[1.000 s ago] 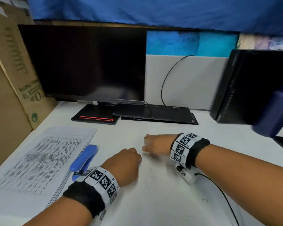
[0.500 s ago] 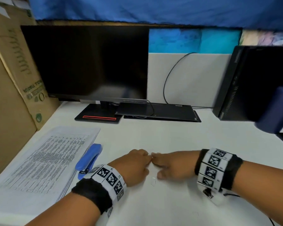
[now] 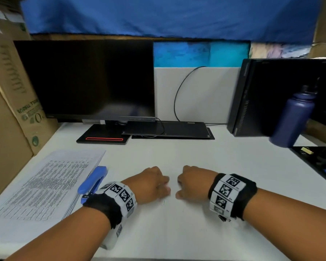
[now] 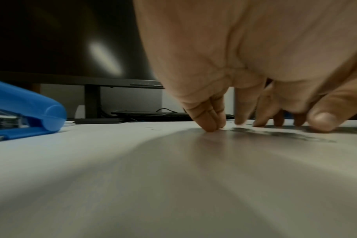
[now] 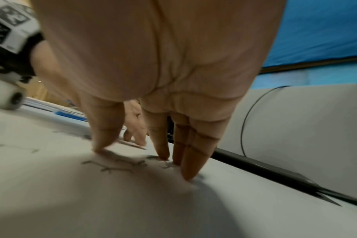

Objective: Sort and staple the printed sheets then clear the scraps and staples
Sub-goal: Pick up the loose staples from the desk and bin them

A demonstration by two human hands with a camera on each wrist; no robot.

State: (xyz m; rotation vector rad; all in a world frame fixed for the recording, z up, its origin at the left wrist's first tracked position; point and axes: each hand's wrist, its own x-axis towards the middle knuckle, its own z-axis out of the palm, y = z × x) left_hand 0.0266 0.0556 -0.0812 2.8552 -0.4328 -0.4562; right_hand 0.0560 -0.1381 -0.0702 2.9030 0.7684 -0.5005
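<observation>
Staples (image 5: 116, 165) lie loose on the white tabletop (image 3: 177, 232), scattered in a small patch right under the right hand (image 3: 193, 182), between its thumb and the tips of its other fingers (image 5: 189, 169). In the right wrist view those fingers point almost straight down, slightly spread, their tips touching or just over the surface, with the bent wires lying flat just inside them, toward the palm. A few more thin marks show to the thumb side, near the left hand (image 3: 149, 185), and the head view shows faint specks on the bare surface nearer the person.

The left hand's fingers (image 4: 211, 122) are likewise turned down with their tips on the surface, two pressed together, the thumb apart; whether anything is pinched beneath them I cannot tell. The two hands sit knuckle to knuckle with a narrow gap between them.

Since the wires lie within the right hand's reach and on its palm side, that hand is the nearer one, and a rake inward toward the gap seems the likely way to gather them. They have no common long axis; they point every way.

The printed sheets (image 3: 45, 183) lie well to the left, with the blue stapler (image 3: 92, 182) just beside their right edge.
</observation>
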